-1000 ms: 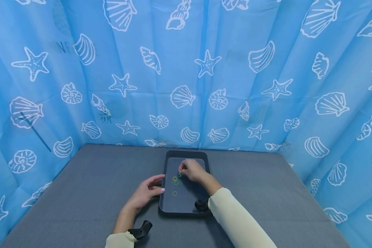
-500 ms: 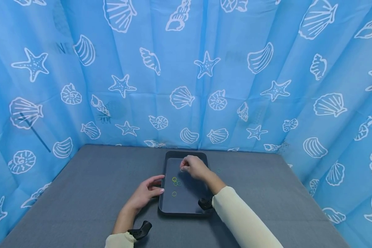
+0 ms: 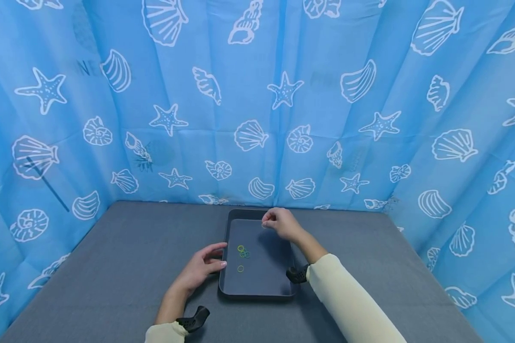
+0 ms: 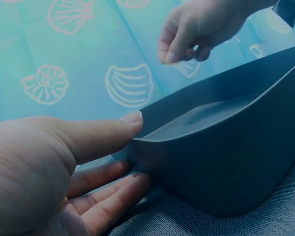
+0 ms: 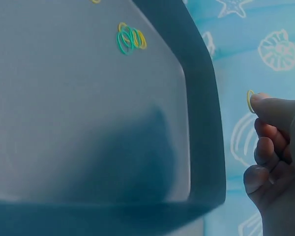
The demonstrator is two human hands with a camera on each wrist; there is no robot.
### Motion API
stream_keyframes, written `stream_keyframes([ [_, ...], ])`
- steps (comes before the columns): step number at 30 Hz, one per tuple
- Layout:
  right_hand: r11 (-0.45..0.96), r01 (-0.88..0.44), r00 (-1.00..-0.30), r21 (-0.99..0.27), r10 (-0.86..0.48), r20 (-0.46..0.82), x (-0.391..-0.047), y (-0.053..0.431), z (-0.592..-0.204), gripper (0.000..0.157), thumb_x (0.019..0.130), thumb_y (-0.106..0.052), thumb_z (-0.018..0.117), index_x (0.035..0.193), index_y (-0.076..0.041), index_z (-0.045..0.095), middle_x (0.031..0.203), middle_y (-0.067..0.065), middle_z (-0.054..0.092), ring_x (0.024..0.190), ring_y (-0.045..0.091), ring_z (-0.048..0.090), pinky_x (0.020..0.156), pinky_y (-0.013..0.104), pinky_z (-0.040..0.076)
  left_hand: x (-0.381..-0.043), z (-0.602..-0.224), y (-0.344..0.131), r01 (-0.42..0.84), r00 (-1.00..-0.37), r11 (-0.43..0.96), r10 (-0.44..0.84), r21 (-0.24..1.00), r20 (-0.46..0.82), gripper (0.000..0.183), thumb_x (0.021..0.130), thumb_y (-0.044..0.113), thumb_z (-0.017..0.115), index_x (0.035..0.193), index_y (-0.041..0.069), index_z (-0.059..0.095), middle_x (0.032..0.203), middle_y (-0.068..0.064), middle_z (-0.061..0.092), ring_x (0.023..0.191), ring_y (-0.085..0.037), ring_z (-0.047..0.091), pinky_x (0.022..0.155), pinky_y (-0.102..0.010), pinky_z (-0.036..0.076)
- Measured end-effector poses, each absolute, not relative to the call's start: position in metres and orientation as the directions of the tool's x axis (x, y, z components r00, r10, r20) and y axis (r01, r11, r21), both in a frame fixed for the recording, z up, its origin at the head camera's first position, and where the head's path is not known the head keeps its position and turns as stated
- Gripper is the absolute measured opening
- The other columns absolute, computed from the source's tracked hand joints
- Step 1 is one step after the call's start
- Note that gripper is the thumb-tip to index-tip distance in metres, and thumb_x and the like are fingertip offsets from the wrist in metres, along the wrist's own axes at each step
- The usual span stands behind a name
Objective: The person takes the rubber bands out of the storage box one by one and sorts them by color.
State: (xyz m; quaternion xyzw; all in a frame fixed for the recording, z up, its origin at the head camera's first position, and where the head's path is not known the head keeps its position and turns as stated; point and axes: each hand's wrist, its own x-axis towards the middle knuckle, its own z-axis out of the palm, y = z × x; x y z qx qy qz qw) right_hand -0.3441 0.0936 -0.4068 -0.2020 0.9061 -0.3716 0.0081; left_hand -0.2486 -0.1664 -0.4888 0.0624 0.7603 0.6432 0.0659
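A yellow rubber band [image 5: 250, 101] is pinched between the thumb and fingertips of my right hand [image 3: 282, 224], raised over the far right rim of the dark tray [image 3: 262, 294]. Several yellow and green rubber bands [image 3: 243, 254] lie in a loose cluster on the tray floor, left of its middle. Nearer to me a single yellow band [image 3: 241, 268] lies apart from them. My left hand [image 3: 200, 267] rests at the tray's left side with fingers extended, its thumb [image 4: 130, 123] at the rim and its other fingertips by the outer wall.
Under the tray, a grey cloth covers the table [image 3: 154, 247]. A blue curtain [image 3: 223, 105] with white seashells and starfish hangs behind and along both sides. Black wrist mounts [image 3: 195, 319] are worn on both arms.
My right hand has picked up a band from the tray and moved up, away and right to the far rim. The green band on the table right of the tray is now hidden by my arm.
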Motion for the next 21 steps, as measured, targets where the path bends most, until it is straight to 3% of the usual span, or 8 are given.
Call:
stream_keyframes([
  [5,0.639,-0.325,-0.935,-0.697,-0.326,0.137,-0.345,0.107,-0.408,0.005,0.091,-0.008,0.067,0.088,-0.005,0.067,0.077,0.001,0.061,0.072,0.022,0.055,0.063,0.032,0.046,-0.250,-0.490,-0.167,0.010,-0.984,0.163,0.176,0.987,-0.019,0.051,0.091,0.013,0.069,0.139,0.010,0.053,0.133,-0.020,0.052,0.103,-0.026,0.062,0.090,-0.045,0.050],
  [21,0.618,-0.237,-0.969,-0.749,-0.204,0.139,-0.342,0.148,-0.426,0.006,0.093,-0.005,0.065,0.092,0.001,0.068,0.080,0.005,0.062,0.069,0.017,0.051,0.063,0.032,0.044,-0.247,-0.488,-0.166,0.002,-0.986,0.172,0.163,0.985,-0.027,0.050,0.092,0.014,0.068,0.139,0.011,0.053,0.134,-0.019,0.052,0.103,-0.026,0.062,0.091,-0.046,0.049],
])
